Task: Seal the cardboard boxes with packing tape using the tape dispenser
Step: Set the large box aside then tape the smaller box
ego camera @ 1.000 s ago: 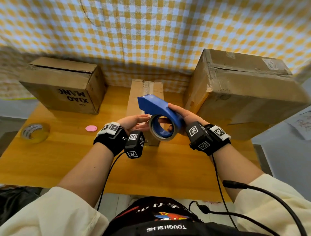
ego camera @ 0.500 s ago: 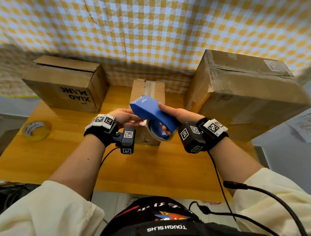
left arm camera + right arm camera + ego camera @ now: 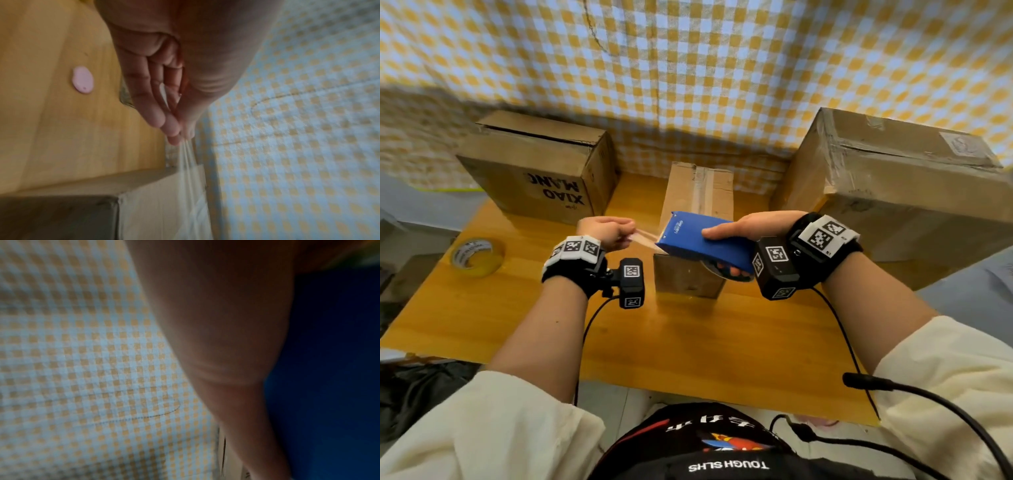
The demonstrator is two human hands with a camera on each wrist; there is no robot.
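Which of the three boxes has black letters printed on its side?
The left box; the middle box and right box show no such letters.

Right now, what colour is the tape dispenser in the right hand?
Blue: the plastic tape dispenser, gripped by the right hand, shows best in the head view.

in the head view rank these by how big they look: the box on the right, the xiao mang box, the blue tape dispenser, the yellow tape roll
1. Right-hand cardboard box, largest.
2. XIAO MANG box.
3. Blue tape dispenser: held nearer the camera, so it may look larger than it is.
4. Yellow tape roll, smallest.
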